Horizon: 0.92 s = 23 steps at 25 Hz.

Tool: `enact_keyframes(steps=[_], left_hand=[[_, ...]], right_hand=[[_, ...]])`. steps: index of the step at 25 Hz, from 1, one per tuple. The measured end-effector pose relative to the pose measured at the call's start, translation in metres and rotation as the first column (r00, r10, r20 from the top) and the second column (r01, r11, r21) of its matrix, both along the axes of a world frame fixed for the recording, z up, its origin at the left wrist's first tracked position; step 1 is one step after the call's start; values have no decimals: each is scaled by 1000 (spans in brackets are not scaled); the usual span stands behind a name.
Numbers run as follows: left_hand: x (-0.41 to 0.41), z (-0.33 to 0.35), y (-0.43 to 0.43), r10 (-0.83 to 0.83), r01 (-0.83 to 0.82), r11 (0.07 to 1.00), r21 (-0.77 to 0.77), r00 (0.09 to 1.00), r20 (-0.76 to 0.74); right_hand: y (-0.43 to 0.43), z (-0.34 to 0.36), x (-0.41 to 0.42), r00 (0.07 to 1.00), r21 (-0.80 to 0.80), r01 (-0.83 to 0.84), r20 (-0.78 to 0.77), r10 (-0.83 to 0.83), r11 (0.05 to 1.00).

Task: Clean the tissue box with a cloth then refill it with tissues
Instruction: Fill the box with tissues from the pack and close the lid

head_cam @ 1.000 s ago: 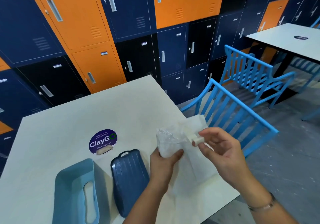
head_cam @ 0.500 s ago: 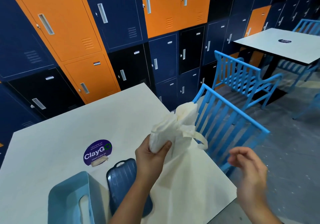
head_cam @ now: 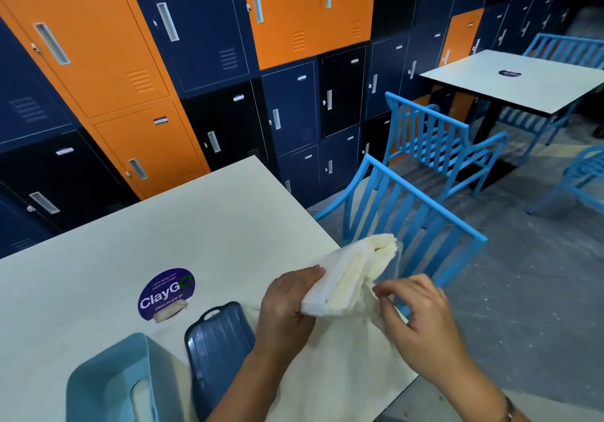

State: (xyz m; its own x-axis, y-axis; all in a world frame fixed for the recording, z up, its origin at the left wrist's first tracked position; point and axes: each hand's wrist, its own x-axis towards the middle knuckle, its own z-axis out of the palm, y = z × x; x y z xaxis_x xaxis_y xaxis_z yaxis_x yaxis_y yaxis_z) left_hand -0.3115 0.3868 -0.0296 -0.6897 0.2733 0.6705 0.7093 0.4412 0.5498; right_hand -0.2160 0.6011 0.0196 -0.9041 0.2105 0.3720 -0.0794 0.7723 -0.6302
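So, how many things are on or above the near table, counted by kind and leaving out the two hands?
Light blue tissue box: 1
Dark blue box piece: 1
Stack of tissues: 1
Clear wrapper: 1
White cloth: 1
Round purple sticker: 1
Total: 6

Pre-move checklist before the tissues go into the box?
1. Left hand grip on tissue stack: ok, fingers curl round its near end.
2. Wrapper off the stack: not ok, clear film hangs at its far end.
3. Right hand grip on wrapper: cannot tell.
4. Dark blue lid off the tissue box: ok, lies beside it on the table.
5. Box interior clean and empty: cannot tell.
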Motion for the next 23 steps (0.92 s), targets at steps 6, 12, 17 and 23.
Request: enact_keyframes(steps=[6,12,17,23], left_hand=[[7,-27,1,-106,83,978,-189,988,-115],[8,-46,-16,-124,220,889,-402,960,253],[1,-35,-33,-66,368,667,-648,895,441],[-17,9,-7,71,340,662,-668,859,507]], right_hand=[[4,-14,-6,875,-705,449,471,-110,550],[8,-32,-4,836,-832,533,546,51,155],[-3,-57,5,786,-773,595,617,41,220],[-11,-63,5,808,-792,581,590,-12,190]])
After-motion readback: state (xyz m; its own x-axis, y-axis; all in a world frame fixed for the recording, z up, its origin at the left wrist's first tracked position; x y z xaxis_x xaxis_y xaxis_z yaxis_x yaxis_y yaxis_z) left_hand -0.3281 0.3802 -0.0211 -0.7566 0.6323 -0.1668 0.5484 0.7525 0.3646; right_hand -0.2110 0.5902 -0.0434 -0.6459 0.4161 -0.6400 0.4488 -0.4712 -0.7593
